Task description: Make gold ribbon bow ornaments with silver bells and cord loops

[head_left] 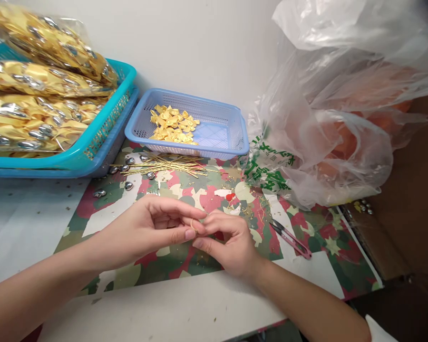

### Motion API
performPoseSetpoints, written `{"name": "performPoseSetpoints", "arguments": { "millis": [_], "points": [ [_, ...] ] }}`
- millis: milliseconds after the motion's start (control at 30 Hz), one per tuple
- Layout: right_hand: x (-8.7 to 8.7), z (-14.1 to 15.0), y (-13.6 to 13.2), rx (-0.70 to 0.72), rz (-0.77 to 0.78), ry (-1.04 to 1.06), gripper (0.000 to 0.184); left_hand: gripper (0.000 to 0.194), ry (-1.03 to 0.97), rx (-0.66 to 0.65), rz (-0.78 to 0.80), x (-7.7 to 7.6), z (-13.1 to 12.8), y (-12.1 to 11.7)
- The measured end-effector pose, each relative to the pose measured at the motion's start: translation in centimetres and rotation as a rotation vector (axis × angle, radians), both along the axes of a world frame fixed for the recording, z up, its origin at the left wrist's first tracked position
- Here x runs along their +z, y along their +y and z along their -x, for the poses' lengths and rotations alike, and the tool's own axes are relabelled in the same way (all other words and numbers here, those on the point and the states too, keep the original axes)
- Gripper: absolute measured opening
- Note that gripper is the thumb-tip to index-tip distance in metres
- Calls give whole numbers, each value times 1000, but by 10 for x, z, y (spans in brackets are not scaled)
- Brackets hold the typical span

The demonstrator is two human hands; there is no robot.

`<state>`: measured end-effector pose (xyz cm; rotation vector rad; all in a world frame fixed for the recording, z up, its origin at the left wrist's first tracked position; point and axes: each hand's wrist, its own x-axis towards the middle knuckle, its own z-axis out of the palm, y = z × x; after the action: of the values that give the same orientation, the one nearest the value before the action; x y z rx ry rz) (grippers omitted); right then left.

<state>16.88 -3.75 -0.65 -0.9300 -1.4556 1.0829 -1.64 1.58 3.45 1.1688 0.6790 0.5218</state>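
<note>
1. Loop (pixel 193 226), thin and gold — between both hands at the fingertips, long axis unclear.
2. Pinched by left hand (pixel 146 229); met by right hand (pixel 235 244), fingers curled — cannot tell whether gripping.
3. Beyond, nearer left hand: gold wires (pixel 178 166).

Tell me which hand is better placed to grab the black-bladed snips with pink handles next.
Right, most likely. The right hand is nearer the black-bladed snips with pink handles, which lie on its outer side; the left hand would have to reach across it. Their fingertips meet around a thin golden loop.
</note>
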Motion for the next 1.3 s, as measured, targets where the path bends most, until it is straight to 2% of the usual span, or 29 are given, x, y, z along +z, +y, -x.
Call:
{"name": "performPoseSetpoints", "arguments": {
  "millis": [233, 433, 733, 1000, 1133, 1300],
  "points": [
    [0, 1, 0, -1, 19, 1, 12, 27, 19, 8, 57, 0, 2, -1],
    [0, 0, 1, 5, 41, -3, 10, 33, 31, 31, 79, -2, 1, -1],
    [0, 0, 1, -18, 17, 24, 9, 30, 40, 73, 122, -5, -2, -1],
    [4, -1, 1, -28, 1, -39, 13, 31, -6, 92, 158, -8, -2, -6],
    [4, -1, 0, -29, -22, -2, 12, 29, -12, 100, 131, -9, -4, -6],
    [3, 0, -1, -43, -37, -3, 13, 31, 32, 136, 20, -9, -4, -8]
  ]
}}
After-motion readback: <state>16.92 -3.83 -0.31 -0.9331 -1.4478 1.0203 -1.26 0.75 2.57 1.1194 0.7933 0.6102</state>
